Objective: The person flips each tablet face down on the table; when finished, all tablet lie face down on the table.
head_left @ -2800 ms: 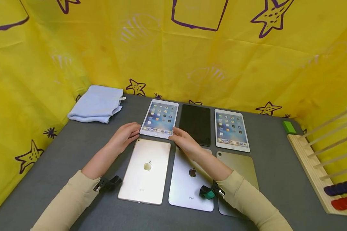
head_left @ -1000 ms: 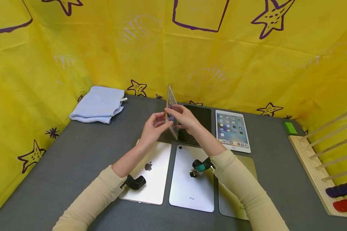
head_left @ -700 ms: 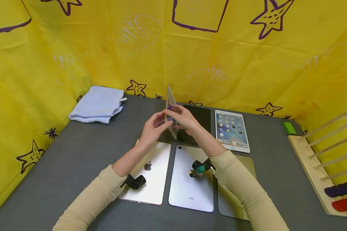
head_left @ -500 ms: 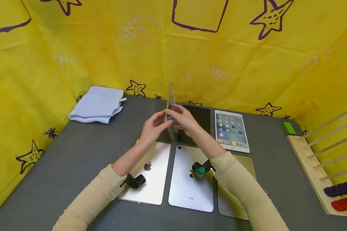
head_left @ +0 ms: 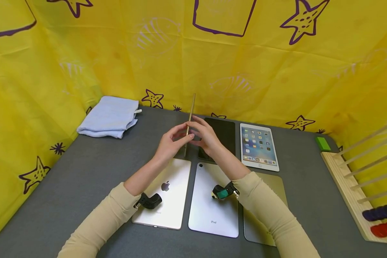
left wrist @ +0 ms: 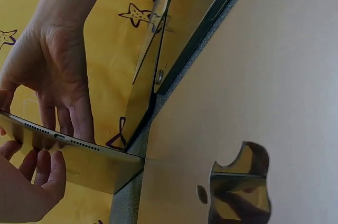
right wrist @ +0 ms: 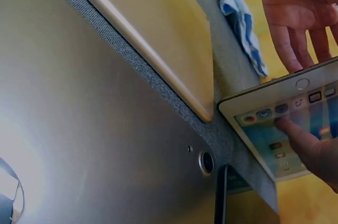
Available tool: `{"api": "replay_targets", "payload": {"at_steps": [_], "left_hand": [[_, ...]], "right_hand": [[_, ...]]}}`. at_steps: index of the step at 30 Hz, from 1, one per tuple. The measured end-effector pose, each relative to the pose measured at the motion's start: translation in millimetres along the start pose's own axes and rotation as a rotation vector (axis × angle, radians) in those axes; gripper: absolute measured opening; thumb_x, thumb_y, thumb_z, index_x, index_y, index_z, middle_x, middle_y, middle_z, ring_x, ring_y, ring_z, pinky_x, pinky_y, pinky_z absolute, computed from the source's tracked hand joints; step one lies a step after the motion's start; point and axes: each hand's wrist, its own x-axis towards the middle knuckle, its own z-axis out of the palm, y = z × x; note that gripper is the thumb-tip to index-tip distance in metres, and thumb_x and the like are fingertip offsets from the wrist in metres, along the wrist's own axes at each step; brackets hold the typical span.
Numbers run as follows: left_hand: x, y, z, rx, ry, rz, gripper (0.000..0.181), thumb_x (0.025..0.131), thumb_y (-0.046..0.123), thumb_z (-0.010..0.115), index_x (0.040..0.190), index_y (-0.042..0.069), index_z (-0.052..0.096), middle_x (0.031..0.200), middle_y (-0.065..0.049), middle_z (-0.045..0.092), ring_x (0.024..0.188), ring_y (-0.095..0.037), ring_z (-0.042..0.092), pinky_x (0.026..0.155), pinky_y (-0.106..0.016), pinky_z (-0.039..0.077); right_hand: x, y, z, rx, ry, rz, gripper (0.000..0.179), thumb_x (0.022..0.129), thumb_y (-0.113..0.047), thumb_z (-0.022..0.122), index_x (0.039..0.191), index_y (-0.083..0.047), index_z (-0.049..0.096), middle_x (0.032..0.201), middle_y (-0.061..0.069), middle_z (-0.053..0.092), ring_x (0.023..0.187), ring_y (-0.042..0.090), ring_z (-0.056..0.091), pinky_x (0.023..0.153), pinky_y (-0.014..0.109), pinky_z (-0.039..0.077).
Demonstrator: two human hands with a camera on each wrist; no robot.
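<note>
Both hands hold a white-fronted tablet (head_left: 192,107) up on edge above the back row's left spot, so the head view shows little but its thin side. My left hand (head_left: 166,144) grips it from the left, fingers against its gold back in the left wrist view. From the right, my right hand (head_left: 209,137) grips it, with a finger on the lit screen (right wrist: 296,109) in the right wrist view. A gold tablet (head_left: 165,200) and a silver tablet (head_left: 209,215) lie back up under the wrists. A dark-screened tablet (head_left: 224,130) lies just behind the right hand.
Another lit white tablet (head_left: 259,147) lies at the back right, with a darker gold tablet (head_left: 271,182) partly under the right sleeve. A folded blue cloth (head_left: 109,114) is at the back left. A wooden bead rack (head_left: 351,193) and green block (head_left: 323,143) stand right.
The tablet lay flat, screen up, at first; both hands have raised it on edge. Over the last second its top has swung right until it shows edge-on, while the hands barely moved.
</note>
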Motion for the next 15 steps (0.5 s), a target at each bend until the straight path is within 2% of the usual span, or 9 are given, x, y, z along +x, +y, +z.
{"api": "replay_targets", "payload": {"at_steps": [3,6,12,15], "left_hand": [[0.9,-2.7,0.5,-0.002,-0.017,0.000,0.051,0.091,0.026,0.070,0.138,0.014,0.054,0.136,-0.004,0.055,0.125,-0.029,0.049,0.100,-0.048,0.042],[1.5,-4.6,1.2,-0.031,-0.028,-0.026,0.049,0.094,0.030,0.067,0.138,0.012,0.054,0.135,-0.004,0.055,0.122,-0.023,0.051,0.099,-0.044,0.045],[2.3,-7.0,-0.4,-0.089,-0.023,-0.142,0.050,0.098,0.039,0.057,0.135,0.006,0.053,0.132,-0.009,0.055,0.119,-0.025,0.053,0.097,-0.040,0.048],[2.7,-8.3,-2.3,-0.096,-0.048,-0.196,0.053,0.100,0.042,0.051,0.136,0.003,0.052,0.134,-0.013,0.054,0.121,-0.028,0.052,0.099,-0.042,0.047]], "right_hand": [[-0.9,0.8,-1.3,0.012,-0.004,-0.009,0.061,0.091,-0.027,0.065,0.147,-0.019,0.043,0.145,0.005,0.043,0.134,0.035,0.039,0.098,0.051,0.045],[-1.9,0.1,-2.4,0.020,-0.008,-0.013,0.061,0.091,-0.026,0.065,0.147,-0.020,0.043,0.143,0.005,0.046,0.133,0.034,0.040,0.097,0.051,0.046],[-4.0,-2.9,-5.8,0.017,-0.023,-0.018,0.061,0.091,-0.024,0.066,0.147,-0.022,0.043,0.140,0.006,0.049,0.130,0.034,0.044,0.096,0.051,0.048],[-5.8,-4.3,-8.7,0.019,-0.038,-0.030,0.061,0.093,-0.023,0.065,0.149,-0.021,0.040,0.142,0.008,0.047,0.131,0.036,0.044,0.096,0.053,0.046]]}}
